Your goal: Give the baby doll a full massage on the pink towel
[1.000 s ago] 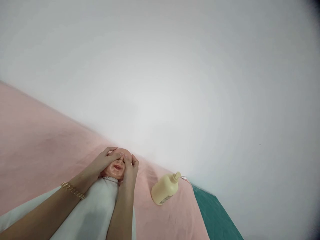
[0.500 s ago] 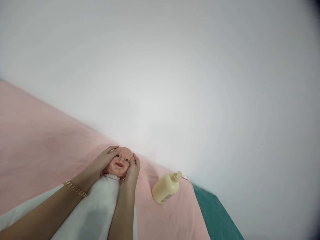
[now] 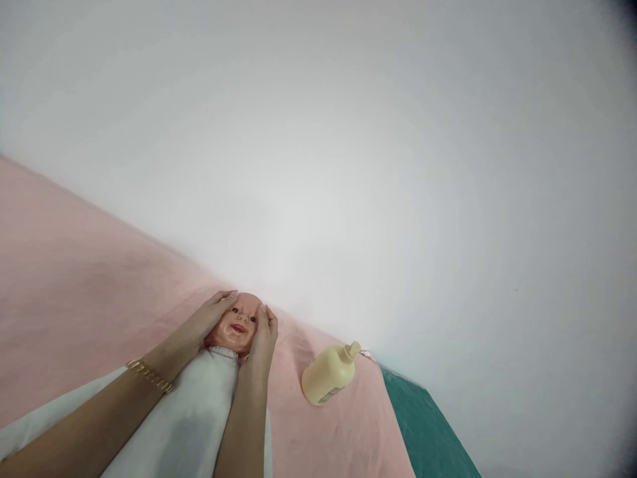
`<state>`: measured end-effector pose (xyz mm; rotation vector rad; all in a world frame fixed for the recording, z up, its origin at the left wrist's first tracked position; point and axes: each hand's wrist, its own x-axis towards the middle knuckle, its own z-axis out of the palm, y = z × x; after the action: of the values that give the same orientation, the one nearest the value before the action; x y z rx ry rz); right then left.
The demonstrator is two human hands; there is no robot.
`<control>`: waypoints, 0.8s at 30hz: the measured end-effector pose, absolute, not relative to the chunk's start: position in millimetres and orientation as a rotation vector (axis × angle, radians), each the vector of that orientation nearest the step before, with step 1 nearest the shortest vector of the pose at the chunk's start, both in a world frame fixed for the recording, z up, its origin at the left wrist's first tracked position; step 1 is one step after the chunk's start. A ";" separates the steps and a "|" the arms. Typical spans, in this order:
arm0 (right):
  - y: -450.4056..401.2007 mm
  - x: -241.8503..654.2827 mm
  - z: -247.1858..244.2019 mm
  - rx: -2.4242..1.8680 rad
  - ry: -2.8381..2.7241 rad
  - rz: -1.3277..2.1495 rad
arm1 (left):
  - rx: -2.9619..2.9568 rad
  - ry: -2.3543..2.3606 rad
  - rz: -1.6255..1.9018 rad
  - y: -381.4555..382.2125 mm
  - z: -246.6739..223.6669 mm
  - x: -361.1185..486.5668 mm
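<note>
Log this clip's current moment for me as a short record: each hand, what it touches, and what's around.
Left hand: cupped against one side of the doll's head; left hand, gold-toned bracelet at the wrist
Right hand: against the head's other side
Doll's clothing: white garment, frilled collar, grey patch
Bottle: pale yellow, pump top, apart from both hands
Under bottle: pink cloth
Far right: green surface
Background: pale wall

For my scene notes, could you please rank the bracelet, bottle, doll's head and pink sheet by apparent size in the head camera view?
1. Pink sheet
2. Bottle and doll's head: too alike to rank; left hand and right hand partly cover the latter
3. Bracelet
</note>
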<state>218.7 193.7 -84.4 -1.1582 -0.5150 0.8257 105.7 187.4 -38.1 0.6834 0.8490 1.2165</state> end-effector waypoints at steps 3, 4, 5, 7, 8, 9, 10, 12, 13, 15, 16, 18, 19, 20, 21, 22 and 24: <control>191.8 220.5 -82.9 -1.164 -0.532 0.879 | 0.720 0.854 1.192 185.5 -39.2 104.1; 191.5 221.3 -83.2 -1.170 -0.543 0.884 | 0.727 0.863 1.190 186.3 -40.5 103.7; 191.5 222.0 -83.8 -1.175 -0.555 0.882 | 0.731 0.871 1.188 187.4 -42.1 103.4; 191.6 222.8 -85.5 -1.183 -0.580 0.878 | 0.738 0.886 1.180 190.1 -45.2 103.2; 191.8 222.9 -86.4 -1.184 -0.589 0.877 | 0.742 0.893 1.180 191.0 -46.3 103.1; 192.1 223.0 -87.3 -1.181 -0.598 0.877 | 0.743 0.898 1.181 191.6 -46.9 103.1; 192.6 223.0 -88.1 -1.179 -0.600 0.876 | 0.742 0.899 1.180 191.7 -47.0 103.0; 193.7 223.3 -89.5 -1.182 -0.587 0.878 | 0.738 0.895 1.176 191.0 -46.1 102.8; 194.5 223.7 -90.3 -1.184 -0.577 0.878 | 0.735 0.893 1.176 190.5 -45.4 102.8; 196.6 225.4 -92.5 -1.192 -0.570 0.876 | 0.726 0.886 1.184 189.9 -44.2 102.9; 197.8 226.6 -94.0 -1.194 -0.572 0.870 | 0.721 0.883 1.190 189.9 -43.9 103.2; 200.5 229.5 -97.6 -1.190 -0.587 0.855 | 0.706 0.876 1.200 190.5 -43.9 103.8; 201.8 230.9 -99.6 -1.187 -0.592 0.848 | 0.695 0.870 1.205 191.1 -44.2 104.2; 203.0 232.1 -101.5 -1.183 -0.594 0.840 | 0.683 0.865 1.208 191.8 -44.7 104.6; 204.0 233.0 -103.1 -1.178 -0.597 0.829 | 0.671 0.859 1.210 192.7 -45.4 104.9; 204.8 233.5 -104.5 -1.171 -0.597 0.823 | 0.659 0.854 1.211 193.7 -46.3 105.2; 205.7 233.1 -106.0 -1.156 -0.595 0.812 | 0.638 0.850 1.208 196.2 -48.7 105.6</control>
<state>233.1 205.7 -106.0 -1.1559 -0.5947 0.8115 105.6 196.2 -48.7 0.6375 0.8500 1.2078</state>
